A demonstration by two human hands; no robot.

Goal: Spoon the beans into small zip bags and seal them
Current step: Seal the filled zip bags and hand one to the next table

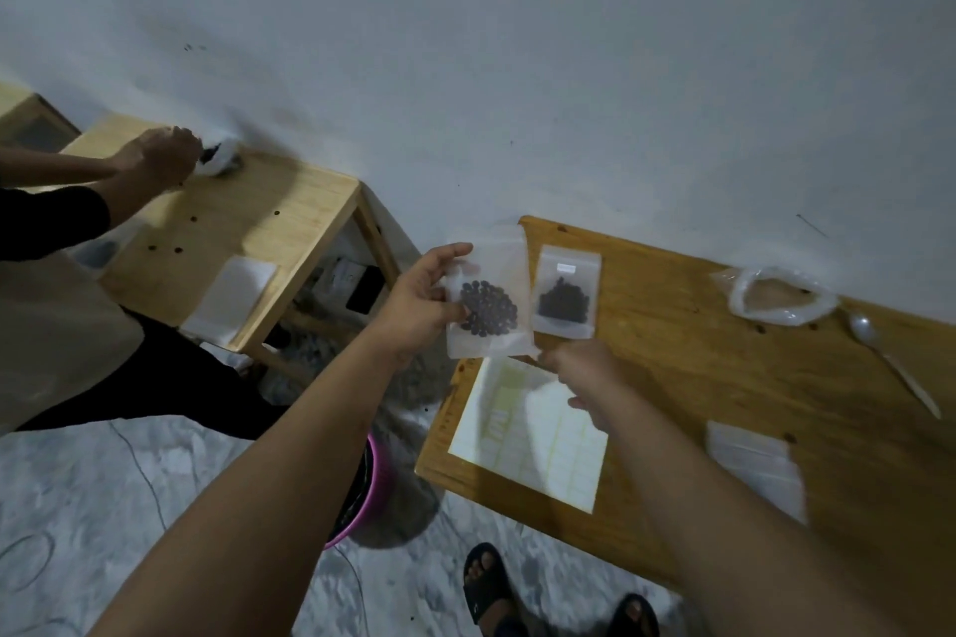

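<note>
Holding up a small clear plastic zip bag [491, 341] with a dark cluster of beans [489, 308] inside, the left hand [419, 305] pinches its left edge at centre frame, thumb in front and fingers behind. The right hand [584, 375] sits just below, fingertips at the bag's lower right corner, but it's too blurred to tell whether it grips. Just to the right, a second filled zip bag [566, 292] lies on the brown wooden table [698, 378], and a white plastic spoon [890, 362] lies towards the right edge.
</note>
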